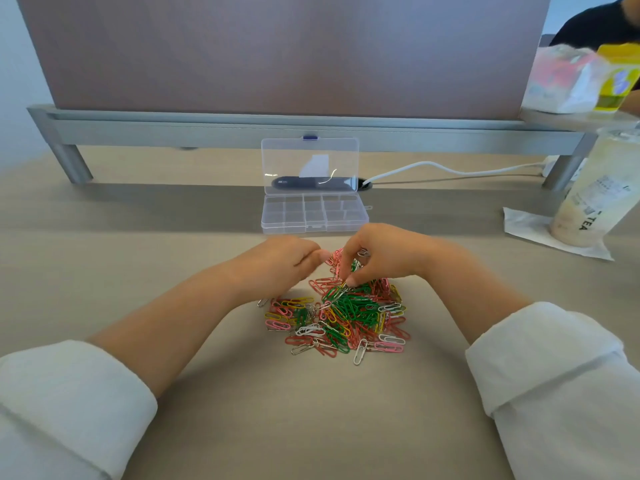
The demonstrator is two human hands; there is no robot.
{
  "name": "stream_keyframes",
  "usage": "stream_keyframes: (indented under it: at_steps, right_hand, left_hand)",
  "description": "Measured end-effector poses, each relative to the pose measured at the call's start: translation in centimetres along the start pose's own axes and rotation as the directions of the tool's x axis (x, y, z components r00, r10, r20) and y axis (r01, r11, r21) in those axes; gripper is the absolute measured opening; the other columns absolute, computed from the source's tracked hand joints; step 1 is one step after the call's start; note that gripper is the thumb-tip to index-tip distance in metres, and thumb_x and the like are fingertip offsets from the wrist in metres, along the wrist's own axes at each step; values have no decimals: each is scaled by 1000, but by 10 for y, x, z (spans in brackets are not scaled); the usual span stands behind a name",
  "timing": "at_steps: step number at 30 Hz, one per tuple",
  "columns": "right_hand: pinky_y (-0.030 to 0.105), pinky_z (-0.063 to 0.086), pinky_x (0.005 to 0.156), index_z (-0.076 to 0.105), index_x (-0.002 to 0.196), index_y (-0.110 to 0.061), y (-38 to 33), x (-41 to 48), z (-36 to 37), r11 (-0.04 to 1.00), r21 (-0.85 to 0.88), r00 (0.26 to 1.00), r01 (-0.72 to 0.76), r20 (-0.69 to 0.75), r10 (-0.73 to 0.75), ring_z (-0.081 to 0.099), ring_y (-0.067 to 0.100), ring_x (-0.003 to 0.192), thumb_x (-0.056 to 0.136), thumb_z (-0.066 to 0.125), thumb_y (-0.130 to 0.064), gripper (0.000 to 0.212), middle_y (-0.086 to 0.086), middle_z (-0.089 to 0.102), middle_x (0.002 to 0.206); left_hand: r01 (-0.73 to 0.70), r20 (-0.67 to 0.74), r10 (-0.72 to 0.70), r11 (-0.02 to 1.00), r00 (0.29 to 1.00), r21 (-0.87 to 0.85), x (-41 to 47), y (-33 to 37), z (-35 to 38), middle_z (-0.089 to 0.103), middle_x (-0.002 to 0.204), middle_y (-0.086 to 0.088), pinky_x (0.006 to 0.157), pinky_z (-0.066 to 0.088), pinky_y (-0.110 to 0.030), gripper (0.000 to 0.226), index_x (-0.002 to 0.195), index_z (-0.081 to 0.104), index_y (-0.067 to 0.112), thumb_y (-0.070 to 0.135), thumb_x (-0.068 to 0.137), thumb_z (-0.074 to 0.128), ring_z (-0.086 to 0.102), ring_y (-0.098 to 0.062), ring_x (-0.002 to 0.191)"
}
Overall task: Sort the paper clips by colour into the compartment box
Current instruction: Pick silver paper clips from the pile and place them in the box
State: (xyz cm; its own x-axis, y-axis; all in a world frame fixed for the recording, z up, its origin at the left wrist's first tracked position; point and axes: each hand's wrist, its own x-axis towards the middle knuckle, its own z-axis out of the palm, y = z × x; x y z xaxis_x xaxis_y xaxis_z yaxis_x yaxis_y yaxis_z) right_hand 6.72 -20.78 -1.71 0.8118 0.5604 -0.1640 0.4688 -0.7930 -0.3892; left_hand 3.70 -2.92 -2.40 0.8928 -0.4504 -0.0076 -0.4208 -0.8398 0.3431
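Right hand pinches clips at pile top, centre; left hand curled, grip unclear; linked clips may lift together, so wrong colours reach empty box, upper centre.

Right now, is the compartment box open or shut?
Open. The compartment box has its clear lid standing up behind it; compartments look empty.

One wide-angle view from the head looks down and toward 12 o'clock across the counter, close over the left hand and right hand; edges seem bent, blurred.
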Motion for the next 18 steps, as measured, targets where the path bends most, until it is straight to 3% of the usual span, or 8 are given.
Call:
stream_keyframes:
  at_steps: [2, 5, 9, 18]
  right_hand:
    - [24, 43, 74, 73, 90, -20, 1, -1, 1, 1000, -27, 999, -8, -34, 7, 52, 9, 81, 79, 72, -24, 11, -11, 56, 78]
    - [24, 38, 68, 71, 91, -17, 5, 0, 3, 998, -54, 998, -24, -63, 20, 49, 12, 81, 82, 69, -26, 13, -12, 51, 73]
    - [23, 36, 70, 66, 99, -14, 12, -4, 0, 997, -59, 997, -52, -60, 48, 48, 11, 87, 87, 62, -28, 19, -6, 53, 89]
    - [25, 36, 76, 62, 101, -12, 14, -8, -4, 1000, 2, 999, -18, -33, 18, 49, 14, 87, 94, 51, -29, 21, -3, 55, 91]
  left_hand:
    - [19, 13, -20, 999, 1000, 26, 2, 2, 2, 50, 72, 10, 63, 33, -24, 31, 82, 53, 19, 29, 100, 30, 45, -9, 69]
    - [35, 2, -35, 997, 999, 66, 6, 3, 5, 59, 86, 8, 67, 37, -25, 23, 100, 61, 21, 26, 97, 39, 47, -8, 75]
    - [-14, -37, 20, 987, 999, 158, 10, 5, 9, 43, 62, 12, 53, 31, -22, 16, 98, 64, 31, 40, 88, 55, 40, -3, 58]
    - [-23, -107, 42, 985, 993, 169, 23, 12, 10, 34, 60, 18, 55, 26, -20, 28, 100, 67, 28, 47, 80, 64, 35, -3, 60]
